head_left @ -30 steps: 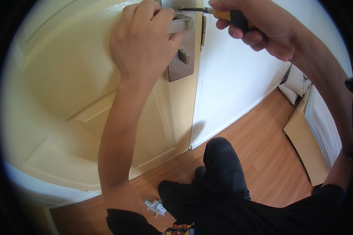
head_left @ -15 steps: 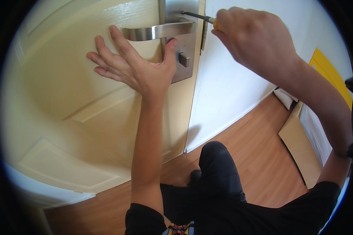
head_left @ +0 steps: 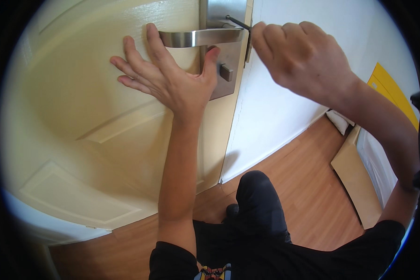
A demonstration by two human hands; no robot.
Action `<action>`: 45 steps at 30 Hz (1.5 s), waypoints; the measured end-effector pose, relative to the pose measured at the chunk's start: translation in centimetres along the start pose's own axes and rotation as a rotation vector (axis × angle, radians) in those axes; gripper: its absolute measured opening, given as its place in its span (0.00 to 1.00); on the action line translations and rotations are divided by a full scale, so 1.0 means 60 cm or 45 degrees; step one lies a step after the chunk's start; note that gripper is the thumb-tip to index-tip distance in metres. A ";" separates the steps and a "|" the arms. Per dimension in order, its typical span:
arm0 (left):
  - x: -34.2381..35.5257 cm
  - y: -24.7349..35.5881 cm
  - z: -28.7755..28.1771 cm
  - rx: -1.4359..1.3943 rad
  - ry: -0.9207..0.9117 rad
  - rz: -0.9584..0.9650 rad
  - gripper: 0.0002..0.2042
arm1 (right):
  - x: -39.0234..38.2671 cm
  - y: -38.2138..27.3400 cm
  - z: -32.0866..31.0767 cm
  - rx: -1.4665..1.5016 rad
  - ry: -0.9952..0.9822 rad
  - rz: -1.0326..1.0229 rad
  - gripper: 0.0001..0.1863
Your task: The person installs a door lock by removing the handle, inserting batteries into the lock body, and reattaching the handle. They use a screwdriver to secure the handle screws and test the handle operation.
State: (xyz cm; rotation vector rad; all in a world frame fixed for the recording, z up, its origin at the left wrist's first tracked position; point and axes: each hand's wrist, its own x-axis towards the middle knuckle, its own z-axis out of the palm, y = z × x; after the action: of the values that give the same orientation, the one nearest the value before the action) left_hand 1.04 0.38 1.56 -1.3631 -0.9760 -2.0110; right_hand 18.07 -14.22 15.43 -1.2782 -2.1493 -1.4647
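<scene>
A screwdriver [head_left: 239,22] is in the grip of my right hand [head_left: 308,63], its dark shaft pointing left. The tip meets the metal lock plate [head_left: 231,55] just above the lever handle [head_left: 200,37]; whether it sits in a screw is too small to tell. My fingers hide the screwdriver's grip. My left hand [head_left: 179,88] is open under the lever, fingers spread across the cream door [head_left: 93,88]. Its thumb rests against the plate, beside the small square turn knob [head_left: 226,72].
A white wall [head_left: 280,107] runs along the door's right edge. At the right, a tan board [head_left: 354,179] with plastic wrap and a yellow panel [head_left: 392,93] lean there. A small white bag [head_left: 338,121] lies by the wall. My bent knee [head_left: 259,200] is above the wood floor [head_left: 308,168].
My right hand has turned around the screwdriver, so its yellow grip no longer shows. The door and my left hand appear slightly further right in the picture.
</scene>
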 end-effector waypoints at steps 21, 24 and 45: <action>0.002 0.003 -0.005 -0.013 -0.004 0.006 0.53 | 0.014 -0.009 -0.019 0.901 -0.496 0.945 0.28; 0.001 0.002 -0.003 -0.024 -0.007 -0.007 0.52 | 0.006 -0.009 -0.006 -0.178 -0.136 0.052 0.16; -0.003 -0.001 -0.001 -0.043 0.006 -0.018 0.51 | 0.002 0.007 0.004 0.090 -0.064 0.102 0.17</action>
State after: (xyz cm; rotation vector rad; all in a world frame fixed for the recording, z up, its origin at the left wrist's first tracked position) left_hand 1.02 0.36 1.37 -1.3718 -0.9566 -2.0489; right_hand 18.38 -13.90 15.64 -1.3731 -2.1349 -1.3274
